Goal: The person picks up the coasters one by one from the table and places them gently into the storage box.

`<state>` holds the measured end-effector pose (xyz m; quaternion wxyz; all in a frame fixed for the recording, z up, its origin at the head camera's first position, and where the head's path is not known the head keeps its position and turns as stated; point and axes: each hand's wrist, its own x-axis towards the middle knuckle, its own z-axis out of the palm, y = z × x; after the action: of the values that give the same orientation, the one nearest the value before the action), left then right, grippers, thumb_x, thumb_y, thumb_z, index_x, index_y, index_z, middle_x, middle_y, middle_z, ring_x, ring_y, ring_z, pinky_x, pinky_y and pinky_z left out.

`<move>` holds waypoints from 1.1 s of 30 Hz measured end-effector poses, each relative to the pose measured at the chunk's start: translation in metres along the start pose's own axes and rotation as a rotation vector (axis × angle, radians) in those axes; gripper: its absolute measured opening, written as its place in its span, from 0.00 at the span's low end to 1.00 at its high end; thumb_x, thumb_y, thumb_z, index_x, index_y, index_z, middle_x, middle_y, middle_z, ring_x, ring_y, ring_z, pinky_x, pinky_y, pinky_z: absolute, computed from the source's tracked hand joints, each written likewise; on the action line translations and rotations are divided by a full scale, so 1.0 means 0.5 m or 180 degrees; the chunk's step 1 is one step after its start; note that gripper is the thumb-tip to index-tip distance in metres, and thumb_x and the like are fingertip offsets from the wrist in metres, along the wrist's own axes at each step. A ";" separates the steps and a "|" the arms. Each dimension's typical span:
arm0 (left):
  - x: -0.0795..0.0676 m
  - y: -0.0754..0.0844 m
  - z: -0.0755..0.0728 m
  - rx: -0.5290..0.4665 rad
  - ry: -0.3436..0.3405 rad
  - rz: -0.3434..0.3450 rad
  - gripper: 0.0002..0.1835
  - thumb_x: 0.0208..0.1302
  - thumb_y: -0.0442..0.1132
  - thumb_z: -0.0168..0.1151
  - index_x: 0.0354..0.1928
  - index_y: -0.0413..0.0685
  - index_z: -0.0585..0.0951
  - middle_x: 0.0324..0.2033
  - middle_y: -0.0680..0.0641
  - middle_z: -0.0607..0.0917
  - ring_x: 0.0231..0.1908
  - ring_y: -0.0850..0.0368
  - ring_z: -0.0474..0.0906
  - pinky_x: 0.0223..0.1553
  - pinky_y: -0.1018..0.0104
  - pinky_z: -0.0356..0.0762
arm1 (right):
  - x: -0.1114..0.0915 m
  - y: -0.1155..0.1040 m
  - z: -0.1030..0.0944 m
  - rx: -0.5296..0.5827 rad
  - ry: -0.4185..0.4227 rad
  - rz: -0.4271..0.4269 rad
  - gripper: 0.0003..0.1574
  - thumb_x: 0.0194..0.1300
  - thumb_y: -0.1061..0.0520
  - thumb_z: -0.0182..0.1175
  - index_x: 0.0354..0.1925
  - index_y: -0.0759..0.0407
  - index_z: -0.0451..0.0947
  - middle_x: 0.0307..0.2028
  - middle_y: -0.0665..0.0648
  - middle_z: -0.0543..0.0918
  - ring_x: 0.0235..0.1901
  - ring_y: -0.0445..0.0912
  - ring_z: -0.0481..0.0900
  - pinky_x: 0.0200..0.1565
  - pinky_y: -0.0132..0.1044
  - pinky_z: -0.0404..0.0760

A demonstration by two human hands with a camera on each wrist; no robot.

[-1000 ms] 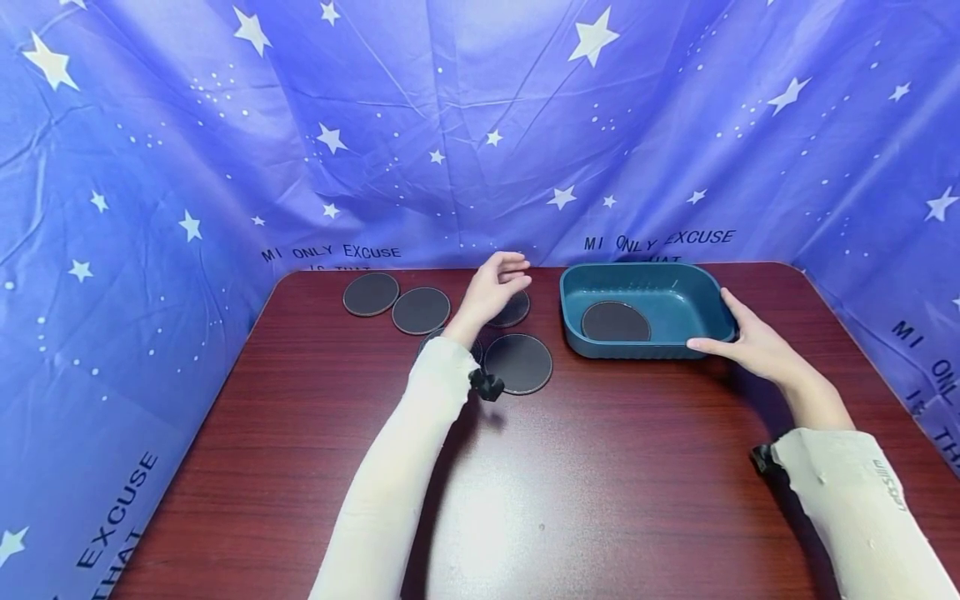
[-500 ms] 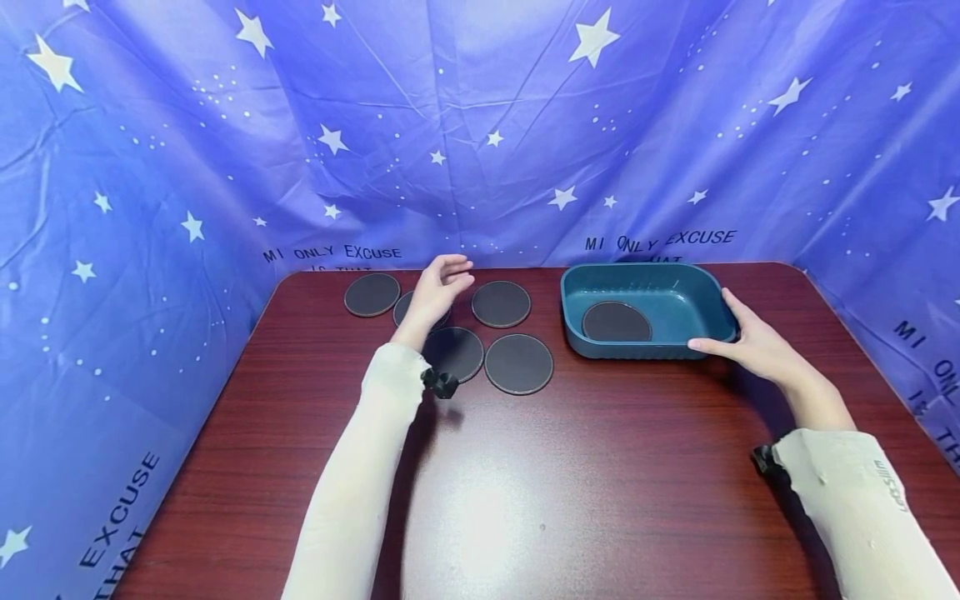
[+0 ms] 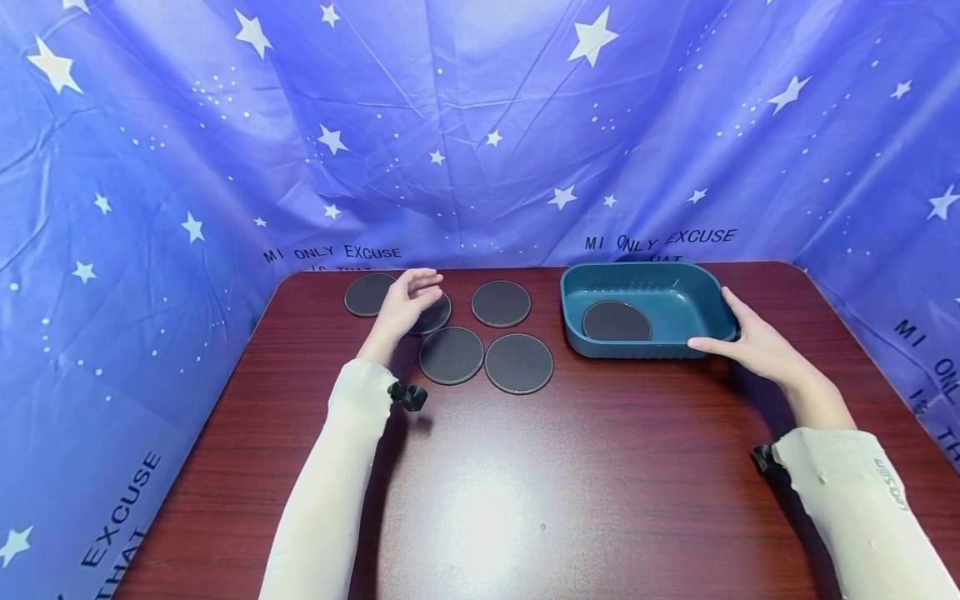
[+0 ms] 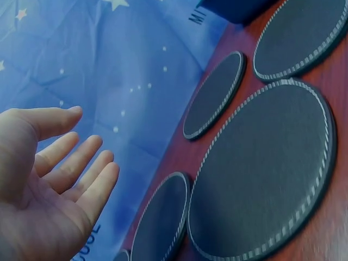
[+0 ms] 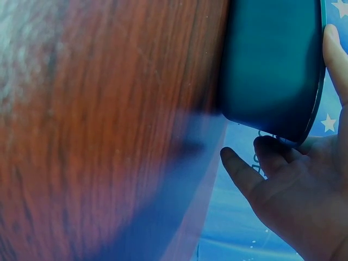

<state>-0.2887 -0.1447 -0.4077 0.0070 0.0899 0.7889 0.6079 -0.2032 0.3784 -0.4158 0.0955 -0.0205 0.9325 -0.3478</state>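
My left hand (image 3: 405, 302) hovers with relaxed fingers and nothing held, partly covering a black round coaster (image 3: 437, 317) in the head view. Its palm shows in the left wrist view, apart from the stitched-edge coasters (image 4: 263, 174). A leftmost coaster (image 3: 366, 295) lies just behind it. To its right, the table bears a near coaster (image 3: 452, 356), a front coaster (image 3: 519, 364) and a back coaster (image 3: 501, 303). My right hand (image 3: 761, 337) holds the right end of a teal container (image 3: 637, 352), thumb at the front rim, fingers round the end. One coaster (image 3: 617, 322) lies inside it, at the left.
The reddish-brown wooden table (image 3: 600, 483) carries a bright glare spot in front. A blue star-printed cloth (image 3: 450, 133) hangs along its back and both sides. Black wrist mounts sit on both sleeves, the left one (image 3: 408, 396) low above the table.
My left hand has moved left across the coasters, from over the back one to between the two leftmost. My right hand and the container stay where they were.
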 end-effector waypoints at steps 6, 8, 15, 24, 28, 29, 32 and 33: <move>-0.018 -0.019 -0.024 -0.0229 -0.0052 -0.0071 0.24 0.70 0.29 0.57 0.66 0.29 0.67 0.64 0.26 0.73 0.57 0.48 0.80 0.55 0.75 0.80 | 0.001 0.001 0.001 -0.0005 -0.0014 0.0004 0.70 0.67 0.39 0.61 0.77 0.58 0.20 0.78 0.70 0.28 0.75 0.73 0.36 0.68 0.77 0.47; -0.024 -0.024 -0.031 -0.0285 -0.0066 -0.0105 0.24 0.70 0.29 0.56 0.66 0.30 0.67 0.64 0.27 0.73 0.53 0.57 0.81 0.56 0.76 0.80 | 0.001 0.000 0.001 0.0007 -0.0019 0.0010 0.70 0.67 0.39 0.61 0.77 0.58 0.20 0.78 0.70 0.28 0.75 0.73 0.35 0.68 0.77 0.47; -0.044 -0.042 -0.052 -0.0207 -0.0059 -0.0179 0.25 0.71 0.31 0.57 0.67 0.31 0.67 0.64 0.28 0.73 0.62 0.41 0.76 0.56 0.78 0.79 | 0.000 -0.002 0.001 0.0018 -0.0009 -0.0026 0.70 0.67 0.40 0.62 0.77 0.57 0.20 0.78 0.70 0.29 0.75 0.73 0.37 0.68 0.77 0.48; -0.064 -0.059 -0.069 -0.0291 -0.0097 -0.0353 0.28 0.70 0.33 0.59 0.68 0.32 0.66 0.65 0.31 0.74 0.59 0.51 0.78 0.50 0.83 0.78 | 0.000 -0.003 -0.002 -0.0015 -0.0023 0.0023 0.70 0.67 0.38 0.61 0.77 0.57 0.20 0.78 0.70 0.29 0.75 0.74 0.37 0.67 0.78 0.48; -0.070 -0.069 -0.074 -0.0269 -0.0111 -0.0387 0.27 0.70 0.33 0.59 0.68 0.33 0.66 0.65 0.32 0.75 0.53 0.63 0.79 0.51 0.81 0.79 | 0.001 -0.003 -0.002 -0.0003 -0.0033 0.0034 0.70 0.67 0.38 0.61 0.77 0.56 0.19 0.78 0.70 0.29 0.75 0.74 0.37 0.67 0.78 0.48; -0.071 -0.071 -0.075 -0.0251 -0.0112 -0.0394 0.27 0.71 0.34 0.59 0.67 0.33 0.66 0.65 0.32 0.75 0.51 0.67 0.79 0.51 0.81 0.79 | 0.001 -0.004 -0.002 0.0001 -0.0034 0.0033 0.70 0.67 0.38 0.61 0.77 0.56 0.20 0.78 0.70 0.29 0.75 0.74 0.38 0.67 0.78 0.48; -0.075 -0.077 -0.078 -0.0245 -0.0120 -0.0405 0.26 0.71 0.34 0.59 0.67 0.32 0.67 0.65 0.32 0.75 0.50 0.69 0.78 0.52 0.81 0.79 | 0.002 -0.003 -0.002 0.0008 -0.0028 0.0024 0.70 0.67 0.39 0.61 0.77 0.56 0.20 0.78 0.71 0.29 0.75 0.74 0.38 0.67 0.78 0.48; -0.076 -0.079 -0.079 -0.0248 -0.0124 -0.0405 0.26 0.71 0.33 0.59 0.67 0.32 0.66 0.65 0.32 0.75 0.51 0.68 0.78 0.52 0.81 0.79 | 0.002 -0.003 -0.002 0.0013 -0.0028 0.0021 0.70 0.67 0.39 0.62 0.77 0.56 0.20 0.78 0.71 0.29 0.75 0.74 0.38 0.67 0.78 0.48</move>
<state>-0.2613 -0.1979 -0.4392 0.0645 0.0510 0.7685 0.6346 -0.2045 0.3780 -0.4143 0.1007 -0.0188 0.9314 -0.3493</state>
